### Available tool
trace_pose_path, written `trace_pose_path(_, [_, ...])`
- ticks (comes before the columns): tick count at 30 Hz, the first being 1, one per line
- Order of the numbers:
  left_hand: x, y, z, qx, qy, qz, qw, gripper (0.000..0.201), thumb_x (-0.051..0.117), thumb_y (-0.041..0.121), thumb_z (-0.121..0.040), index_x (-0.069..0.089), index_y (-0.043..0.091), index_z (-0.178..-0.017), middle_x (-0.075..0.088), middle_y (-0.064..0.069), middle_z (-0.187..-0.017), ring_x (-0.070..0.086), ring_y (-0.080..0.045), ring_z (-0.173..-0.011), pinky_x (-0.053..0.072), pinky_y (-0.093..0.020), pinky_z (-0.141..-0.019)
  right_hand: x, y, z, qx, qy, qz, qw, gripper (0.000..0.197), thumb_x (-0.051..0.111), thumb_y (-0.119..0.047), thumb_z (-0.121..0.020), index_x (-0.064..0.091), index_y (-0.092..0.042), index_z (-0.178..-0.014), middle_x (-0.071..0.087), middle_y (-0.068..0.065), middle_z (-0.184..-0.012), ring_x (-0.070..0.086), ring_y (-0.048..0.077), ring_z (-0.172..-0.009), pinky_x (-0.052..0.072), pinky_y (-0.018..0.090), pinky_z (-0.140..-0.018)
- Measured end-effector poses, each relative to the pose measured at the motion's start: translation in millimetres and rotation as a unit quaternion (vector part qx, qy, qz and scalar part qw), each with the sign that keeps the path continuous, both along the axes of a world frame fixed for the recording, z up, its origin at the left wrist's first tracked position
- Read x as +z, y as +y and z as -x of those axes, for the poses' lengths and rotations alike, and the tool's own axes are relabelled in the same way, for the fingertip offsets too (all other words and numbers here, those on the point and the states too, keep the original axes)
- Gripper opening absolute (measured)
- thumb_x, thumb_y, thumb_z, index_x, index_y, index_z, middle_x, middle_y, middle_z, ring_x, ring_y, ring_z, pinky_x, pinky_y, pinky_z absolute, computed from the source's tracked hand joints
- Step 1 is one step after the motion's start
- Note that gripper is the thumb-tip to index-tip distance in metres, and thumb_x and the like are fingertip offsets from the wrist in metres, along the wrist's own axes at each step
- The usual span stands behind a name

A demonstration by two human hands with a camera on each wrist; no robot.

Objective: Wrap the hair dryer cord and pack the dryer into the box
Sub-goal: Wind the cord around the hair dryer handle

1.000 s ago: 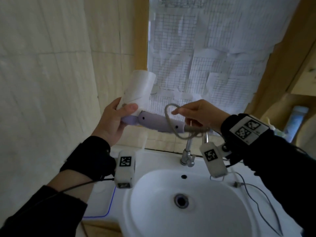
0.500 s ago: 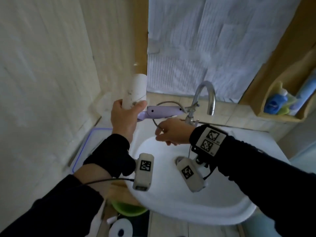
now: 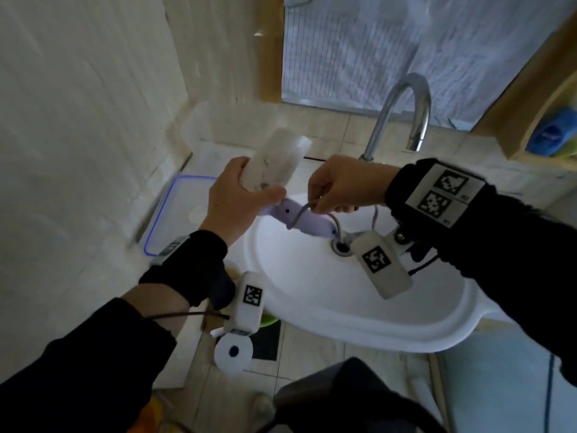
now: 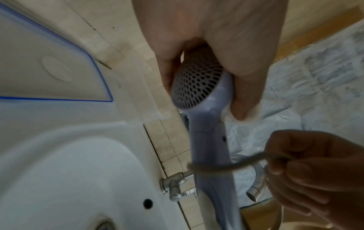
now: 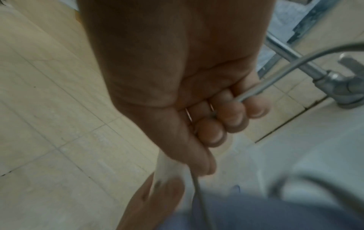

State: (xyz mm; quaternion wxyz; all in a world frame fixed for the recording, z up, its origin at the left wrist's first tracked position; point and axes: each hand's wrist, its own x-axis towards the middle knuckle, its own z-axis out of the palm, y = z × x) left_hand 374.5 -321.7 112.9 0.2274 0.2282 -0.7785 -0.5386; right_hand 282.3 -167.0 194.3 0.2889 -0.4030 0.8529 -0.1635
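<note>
My left hand grips the white barrel of the hair dryer above the sink's left edge, with the barrel pointing up and away. Its lilac handle sticks out to the right over the basin. In the left wrist view the perforated rear grille shows between my fingers. My right hand pinches the grey cord, which loops once around the handle. More cord trails off past the tap. A clear plastic box with a blue rim lies left of the sink.
A white sink lies below my hands, with a chrome tap behind my right hand. A tiled wall stands close on the left. A toilet roll and a green bowl lie below the sink. Bottles stand on a shelf at the right.
My head tilted down, bringing the sink and floor into view. Both hands have come lower over the basin, and my right hand has carried the cord across the lilac handle.
</note>
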Motion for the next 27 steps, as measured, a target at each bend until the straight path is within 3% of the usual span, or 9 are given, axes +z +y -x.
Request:
trace_pose_path(3, [-2, -2, -12, -0.084, -0.011, -0.042, 0.995, 0.062, 0.074, 0.043, -0.043, 0.059, 0.024, -0.1, 0.065, -0.001, -0.095, 0.062, -0.021, -0.088, 0.052, -0.037, -0.075, 10, 7, 10, 0.016, 0.026, -0.015, 0.999, 0.015, 0.072, -0.023, -0.076, 0.062, -0.016, -0.067, 0.057, 0.003, -0.056, 0.051, 0.015, -0.049, 0.044, 0.023, -0.051])
trace_pose_path(7, [-1, -12, -19, -0.148, -0.018, -0.118, 0.982, 0.056, 0.08, 0.033, -0.042, 0.062, 0.029, -0.095, 0.066, 0.0, -0.092, 0.063, -0.019, -0.085, 0.054, -0.037, -0.074, 10, 15, 21, 0.027, 0.074, -0.069, 0.995, 0.038, 0.068, -0.048, -0.073, 0.064, -0.011, -0.07, 0.061, 0.003, -0.06, 0.051, 0.014, -0.052, 0.043, 0.026, -0.056])
trace_pose_path(10, [0, -19, -19, -0.15, 0.019, -0.215, 0.965, 0.054, 0.078, 0.023, -0.046, 0.063, 0.016, -0.097, 0.067, -0.004, -0.088, 0.066, -0.018, -0.077, 0.054, -0.032, -0.067, 6, 24, 31, -0.003, 0.008, -0.047, 0.999, 0.032, 0.069, -0.041, -0.076, 0.067, -0.01, -0.07, 0.057, 0.001, -0.056, 0.046, 0.012, -0.048, 0.039, 0.022, -0.051])
trace_pose_path(13, [-1, -20, -16, -0.159, 0.047, -0.322, 0.932, 0.065, 0.076, 0.021, -0.053, 0.058, 0.001, -0.112, 0.062, -0.016, -0.098, 0.063, -0.026, -0.082, 0.052, -0.035, -0.072, -5, 32, 41, -0.072, -0.087, 0.042, 0.993, 0.022, 0.067, -0.028, -0.079, 0.07, -0.006, -0.077, 0.056, 0.002, -0.055, 0.045, 0.013, -0.049, 0.04, 0.021, -0.051])
trace_pose_path(16, [-7, -10, -16, -0.177, 0.054, -0.424, 0.886, 0.063, 0.085, 0.033, -0.047, 0.069, 0.008, -0.103, 0.068, -0.014, -0.098, 0.065, -0.024, -0.086, 0.054, -0.035, -0.077, -25, 30, 42, -0.146, -0.138, 0.141, 0.969, 0.016, 0.06, -0.016, -0.086, 0.069, -0.015, -0.074, 0.059, -0.003, -0.054, 0.05, 0.014, -0.055, 0.049, 0.027, -0.057])
trace_pose_path(18, [-9, 4, -15, -0.157, 0.053, -0.492, 0.854, 0.05, 0.082, 0.033, -0.056, 0.069, 0.011, -0.099, 0.067, -0.011, -0.102, 0.064, -0.024, -0.091, 0.054, -0.036, -0.082, -48, 25, 35, -0.216, -0.169, 0.2, 0.941, 0.026, 0.054, -0.01, -0.089, 0.066, -0.02, -0.068, 0.059, -0.001, -0.059, 0.053, 0.012, -0.058, 0.053, 0.034, -0.067])
trace_pose_path(21, [-14, 19, -11, -0.111, 0.064, -0.547, 0.827, 0.024, 0.063, 0.028, -0.08, 0.064, 0.014, -0.098, 0.066, -0.007, -0.1, 0.063, -0.019, -0.089, 0.052, -0.037, -0.085, -83, 16, 16, -0.255, -0.25, 0.241, 0.902, 0.031, 0.05, -0.013, -0.093, 0.07, -0.02, -0.071, 0.053, 0.006, -0.056, 0.05, 0.009, -0.043, 0.046, 0.029, -0.053])
trace_pose_path(25, [-20, 21, -7, -0.068, 0.083, -0.529, 0.842, 0.015, 0.061, 0.019, -0.085, 0.064, 0.011, -0.098, 0.073, -0.003, -0.088, 0.067, -0.017, -0.088, 0.05, -0.039, -0.092, -108, 7, -1, -0.172, -0.149, 0.079, 0.97, 0.028, 0.041, -0.022, -0.096, 0.066, -0.014, -0.104, 0.054, 0.006, -0.055, 0.039, 0.005, -0.03, 0.037, 0.016, -0.038])
trace_pose_path(27, [-28, 17, -5, -0.021, 0.074, -0.494, 0.866, 0.044, 0.071, 0.018, -0.073, 0.057, 0.003, -0.112, 0.071, -0.011, -0.101, 0.067, -0.022, -0.093, 0.057, -0.037, -0.082, -111, 3, -6, -0.136, -0.128, 0.031, 0.982, 0.029, 0.041, -0.026, -0.095, 0.066, -0.016, -0.105, 0.054, 0.003, -0.054, 0.038, 0.004, -0.027, 0.036, 0.014, -0.039])
